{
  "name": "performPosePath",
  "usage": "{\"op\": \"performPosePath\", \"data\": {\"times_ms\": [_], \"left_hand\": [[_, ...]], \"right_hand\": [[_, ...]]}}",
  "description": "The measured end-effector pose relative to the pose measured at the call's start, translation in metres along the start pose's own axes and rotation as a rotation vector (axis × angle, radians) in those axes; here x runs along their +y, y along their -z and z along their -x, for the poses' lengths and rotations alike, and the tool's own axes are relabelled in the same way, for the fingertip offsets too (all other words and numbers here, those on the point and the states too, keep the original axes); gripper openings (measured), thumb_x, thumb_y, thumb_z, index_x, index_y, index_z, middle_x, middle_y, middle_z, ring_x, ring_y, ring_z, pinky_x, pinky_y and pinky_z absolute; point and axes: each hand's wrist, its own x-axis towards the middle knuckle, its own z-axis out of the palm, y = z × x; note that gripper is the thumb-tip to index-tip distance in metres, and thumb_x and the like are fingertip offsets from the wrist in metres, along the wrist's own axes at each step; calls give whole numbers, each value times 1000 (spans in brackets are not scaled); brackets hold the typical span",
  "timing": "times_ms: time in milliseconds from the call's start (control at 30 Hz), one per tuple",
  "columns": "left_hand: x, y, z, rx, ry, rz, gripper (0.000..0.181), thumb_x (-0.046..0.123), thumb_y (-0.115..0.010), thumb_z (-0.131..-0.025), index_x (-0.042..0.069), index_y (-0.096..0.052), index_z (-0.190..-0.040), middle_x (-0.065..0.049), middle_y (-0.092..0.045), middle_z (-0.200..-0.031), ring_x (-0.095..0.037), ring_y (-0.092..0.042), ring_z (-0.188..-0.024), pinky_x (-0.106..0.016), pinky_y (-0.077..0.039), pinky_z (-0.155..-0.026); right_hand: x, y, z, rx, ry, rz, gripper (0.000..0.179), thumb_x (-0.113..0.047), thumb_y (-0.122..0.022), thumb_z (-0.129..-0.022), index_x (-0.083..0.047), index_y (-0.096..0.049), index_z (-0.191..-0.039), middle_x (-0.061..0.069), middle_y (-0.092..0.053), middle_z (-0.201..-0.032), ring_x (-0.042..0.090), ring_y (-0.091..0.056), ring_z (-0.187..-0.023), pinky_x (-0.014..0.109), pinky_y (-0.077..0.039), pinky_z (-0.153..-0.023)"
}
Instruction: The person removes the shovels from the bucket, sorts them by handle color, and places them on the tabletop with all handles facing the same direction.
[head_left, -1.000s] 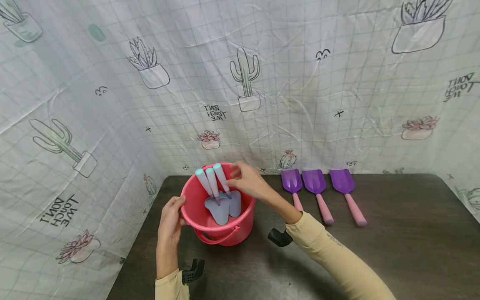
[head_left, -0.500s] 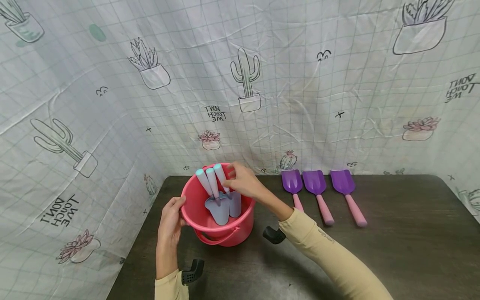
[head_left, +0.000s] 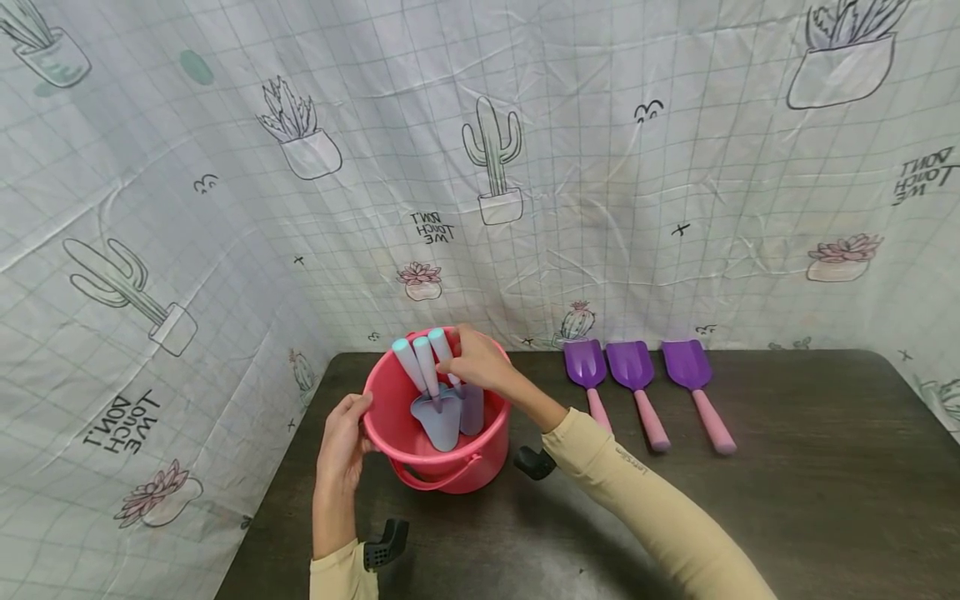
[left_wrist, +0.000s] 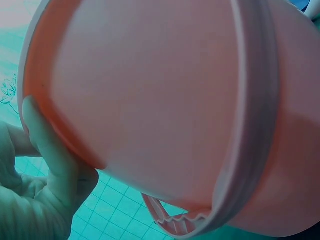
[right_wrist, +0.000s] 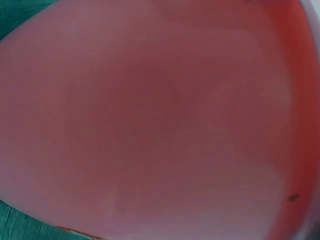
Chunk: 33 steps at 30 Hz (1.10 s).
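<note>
A pink bucket (head_left: 491,458) stands on the dark table, its handle lowered at the front. My left hand (head_left: 343,442) grips its left rim; in the left wrist view the thumb (left_wrist: 47,135) lies over the rim. Three trowels stand in the bucket, blades down: a left trowel (head_left: 407,364), a middle trowel (head_left: 424,365) and a right trowel (head_left: 472,408), with pale handles, turquoise ends and grey-blue blades. My right hand (head_left: 483,362) reaches over the right rim and holds the right trowel's handle between thumb and fingers. The bucket wall (right_wrist: 150,120) fills the right wrist view, hiding that hand.
To the right lie three purple shovels with pink handles: a near shovel (head_left: 585,364), a middle shovel (head_left: 632,365) and a far shovel (head_left: 688,364). A patterned curtain (head_left: 600,167) hangs behind the table (head_left: 817,467) and along its left side.
My right hand has moved left onto the right trowel's handle, its thumb now across it. The left hand, bucket and shovels have stayed put.
</note>
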Motion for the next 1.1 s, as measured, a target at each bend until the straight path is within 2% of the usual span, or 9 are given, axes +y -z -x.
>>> {"op": "performPosePath", "data": {"times_ms": [400,667,900,1100], "left_hand": [[0,0,-1,-13,3,15,19,20,-50,-99,1,-49,-97,-9,-55,-73,-11,-51,-45,-19,-49,-47],[0,1,-1,-17,5,32,19,19,-50,-99,1,-48,-97,-9,-55,-72,-11,-51,-45,-19,-49,-47],[0,1,-1,-13,-3,21,20,20,-49,-99,0,-48,-98,-10,-53,-75,-12,-53,-46,-19,-49,-47],[0,1,-1,-10,0,3,22,21,-49,-99,-1,-48,-100,-13,-54,-78,-14,-57,-51,-20,-50,-47]], "right_hand": [[4,-6,-9,-65,-20,-40,40,-12,-67,-85,3,-50,-118,12,-60,-96,19,-57,-74,27,-47,-61],[3,-8,-6,-75,-36,-8,58,-16,-67,-86,1,-39,-133,12,-58,-110,22,-57,-94,31,-50,-74],[2,-9,-6,-111,10,48,50,-14,-67,-85,1,-43,-125,9,-56,-89,19,-54,-74,26,-43,-63],[0,-11,-7,-129,58,111,46,-14,-69,-83,3,-46,-119,8,-55,-88,18,-53,-78,26,-43,-65]]}}
